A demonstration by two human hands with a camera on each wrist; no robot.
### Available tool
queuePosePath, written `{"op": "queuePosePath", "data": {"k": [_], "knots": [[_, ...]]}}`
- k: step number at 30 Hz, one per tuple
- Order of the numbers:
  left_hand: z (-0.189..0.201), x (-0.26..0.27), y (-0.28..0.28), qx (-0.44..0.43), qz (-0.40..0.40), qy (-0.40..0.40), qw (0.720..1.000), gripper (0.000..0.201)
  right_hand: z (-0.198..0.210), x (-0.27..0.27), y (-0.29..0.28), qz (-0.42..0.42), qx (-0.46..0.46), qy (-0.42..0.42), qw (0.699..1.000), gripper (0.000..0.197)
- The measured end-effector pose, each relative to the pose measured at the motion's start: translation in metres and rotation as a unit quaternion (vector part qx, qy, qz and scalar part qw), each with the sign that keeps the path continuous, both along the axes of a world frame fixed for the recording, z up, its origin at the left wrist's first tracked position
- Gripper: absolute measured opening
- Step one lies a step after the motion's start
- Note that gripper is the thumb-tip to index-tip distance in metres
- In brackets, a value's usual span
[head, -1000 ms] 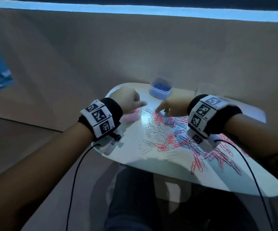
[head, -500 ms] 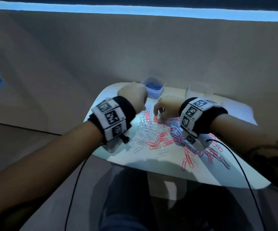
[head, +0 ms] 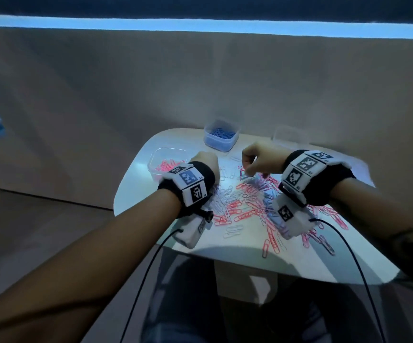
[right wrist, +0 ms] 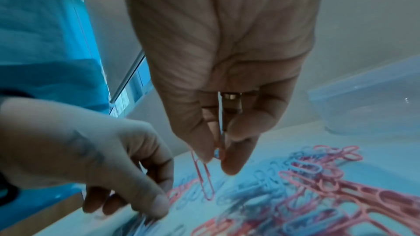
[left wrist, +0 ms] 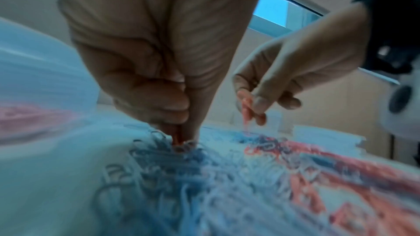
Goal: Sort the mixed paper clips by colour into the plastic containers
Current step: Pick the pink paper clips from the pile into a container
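Furthest left of both grips stands the pink container [head: 167, 161], already holding pink clips, within easy reach of the left hand [head: 204, 164] so that hand can feed it without crossing over. The left hand's fingers are curled tight, tips driven down into the pale clips of the clip pile [head: 247, 201]. The left wrist view is smeared, so it seems to be pinching something reddish at the tips, but I cannot tell whether a clip is actually caught.

Beyond and between the two hands sits the blue container [head: 221, 134], stocked with blue clips and placed centrally, likely so either hand can reach it.

The right hand [head: 260, 159] has thumb and forefinger pressed together on a pink clip [right wrist: 203, 175], which dangles below the grip, its lower end just over the pile. Holding it by one end lets it hang free of its neighbours. It belongs in the pink container, across on the far side of the other hand.

Right of this grip, the empty clear container [head: 290, 137] waits, probably for the white clips.

All rests on the white table [head: 136, 194].
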State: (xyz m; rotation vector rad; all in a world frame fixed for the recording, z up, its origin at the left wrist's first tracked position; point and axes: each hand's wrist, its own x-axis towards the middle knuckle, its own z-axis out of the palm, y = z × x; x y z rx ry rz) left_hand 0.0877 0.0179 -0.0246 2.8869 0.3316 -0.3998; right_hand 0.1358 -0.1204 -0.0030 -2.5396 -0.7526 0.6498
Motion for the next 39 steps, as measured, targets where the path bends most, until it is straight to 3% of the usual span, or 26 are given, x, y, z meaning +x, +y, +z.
{"op": "queuePosePath", "data": {"k": [4,7,9,12,17,19,22,24,26,28,30,32,35,39], "knots": [[0.008,-0.005,0.005,-0.075,0.015,-0.016,0.997,0.017,0.012,0.001,-0.018,-0.018,0.057,0.051,0.997,0.025],[0.013,-0.026,0.003,-0.279,0.062,-0.089,0.954,0.014,0.022,-0.004,-0.032,-0.07,0.168,0.088,0.979,0.019],[0.013,-0.04,0.0,-0.438,0.095,-0.092,0.889,0.016,0.027,-0.011,-0.036,-0.094,0.24,0.148,0.955,0.018],[0.01,-0.052,-0.007,-0.636,0.15,-0.057,0.755,0.013,0.031,-0.022,-0.031,-0.088,0.292,0.208,0.929,0.02],[0.008,-0.052,-0.013,-0.806,0.263,-0.035,0.529,0.02,0.038,-0.038,-0.024,-0.071,0.278,0.17,0.943,0.019],[0.005,-0.052,-0.02,-0.833,0.296,-0.033,0.466,0.022,0.041,-0.046,-0.021,-0.084,0.283,0.143,0.945,0.019],[-0.001,-0.055,-0.039,-0.835,0.33,-0.046,0.438,0.037,0.035,-0.06,-0.009,-0.098,0.287,0.118,0.945,0.021],[-0.005,-0.061,-0.051,-0.85,0.323,-0.06,0.411,0.05,0.023,-0.072,0.0,-0.064,0.197,0.03,0.978,0.017],[-0.006,-0.067,-0.054,-0.87,0.322,-0.077,0.366,0.053,0.017,-0.082,0.005,-0.003,0.098,-0.079,0.992,0.005],[-0.006,-0.068,-0.049,-0.876,0.335,-0.086,0.336,0.048,0.015,-0.078,0.007,-0.005,0.129,-0.087,0.988,0.009],[-0.006,-0.068,-0.039,-0.876,0.356,-0.094,0.311,0.046,0.017,-0.062,0.008,-0.09,0.24,-0.032,0.966,0.017],[-0.007,-0.067,-0.024,-0.872,0.378,-0.107,0.293,0.044,0.016,-0.041,0.011,-0.141,0.267,-0.034,0.953,0.016],[-0.011,-0.071,-0.006,-0.867,0.388,-0.121,0.288,0.042,0.007,-0.021,0.029,-0.051,0.095,-0.097,0.989,0.016],[-0.012,-0.075,0.008,-0.859,0.38,-0.114,0.322,0.039,-0.004,-0.005,0.054,0.047,-0.063,-0.126,0.989,0.03]]}}
